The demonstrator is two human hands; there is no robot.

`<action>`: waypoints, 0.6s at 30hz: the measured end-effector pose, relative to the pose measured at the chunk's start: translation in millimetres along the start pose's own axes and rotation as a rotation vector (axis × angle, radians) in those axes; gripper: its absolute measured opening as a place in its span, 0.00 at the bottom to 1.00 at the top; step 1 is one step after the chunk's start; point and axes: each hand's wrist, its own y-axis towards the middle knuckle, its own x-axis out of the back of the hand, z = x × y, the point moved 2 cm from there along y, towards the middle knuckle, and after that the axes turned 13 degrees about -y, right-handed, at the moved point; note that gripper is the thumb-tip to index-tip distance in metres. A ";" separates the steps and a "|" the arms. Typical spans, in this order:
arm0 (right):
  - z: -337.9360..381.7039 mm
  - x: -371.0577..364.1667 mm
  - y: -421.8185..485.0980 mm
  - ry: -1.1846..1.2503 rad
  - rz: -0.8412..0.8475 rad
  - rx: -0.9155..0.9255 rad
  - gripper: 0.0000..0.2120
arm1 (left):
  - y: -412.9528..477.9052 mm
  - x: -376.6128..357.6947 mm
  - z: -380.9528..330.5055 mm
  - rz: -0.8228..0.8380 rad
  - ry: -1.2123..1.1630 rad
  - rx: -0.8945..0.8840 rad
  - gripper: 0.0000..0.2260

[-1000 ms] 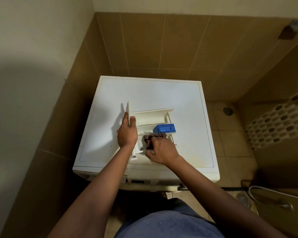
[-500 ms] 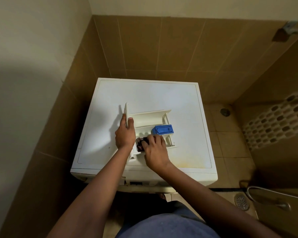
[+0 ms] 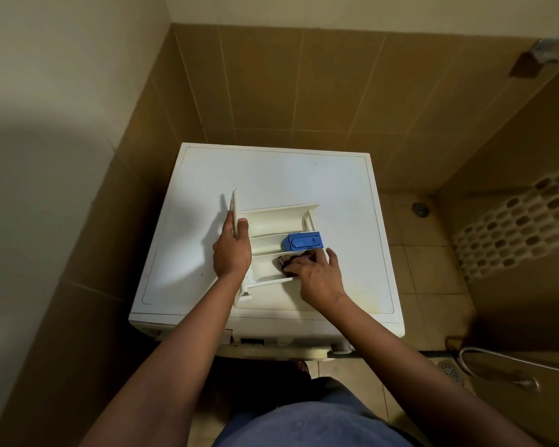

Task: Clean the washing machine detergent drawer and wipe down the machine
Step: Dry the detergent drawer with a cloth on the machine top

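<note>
White plastic detergent drawer (image 3: 271,221) sits on the washing machine (image 3: 271,175) top. Left hand (image 3: 231,253) grips its front panel, left end; right hand (image 3: 317,275) grips a dark cloth (image 3: 283,262) in the near compartment, beside the blue insert (image 3: 302,241). Mid drawer-wipe. Next likely: far compartments, then machine.

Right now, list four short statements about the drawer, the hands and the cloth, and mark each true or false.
1. The detergent drawer lies on top of the washing machine. True.
2. The left hand grips the drawer's front panel. True.
3. The right hand rests idle on the machine's lid. False: it holds a dark cloth inside the drawer's near compartment.
4. The blue insert lies on the floor. False: it sits in the drawer, next to the cloth.
</note>
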 end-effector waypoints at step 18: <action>75.5 28.6 21.4 -0.083 0.170 0.170 0.21 | 1.3 -3.1 -0.5 -0.033 0.012 -0.016 0.21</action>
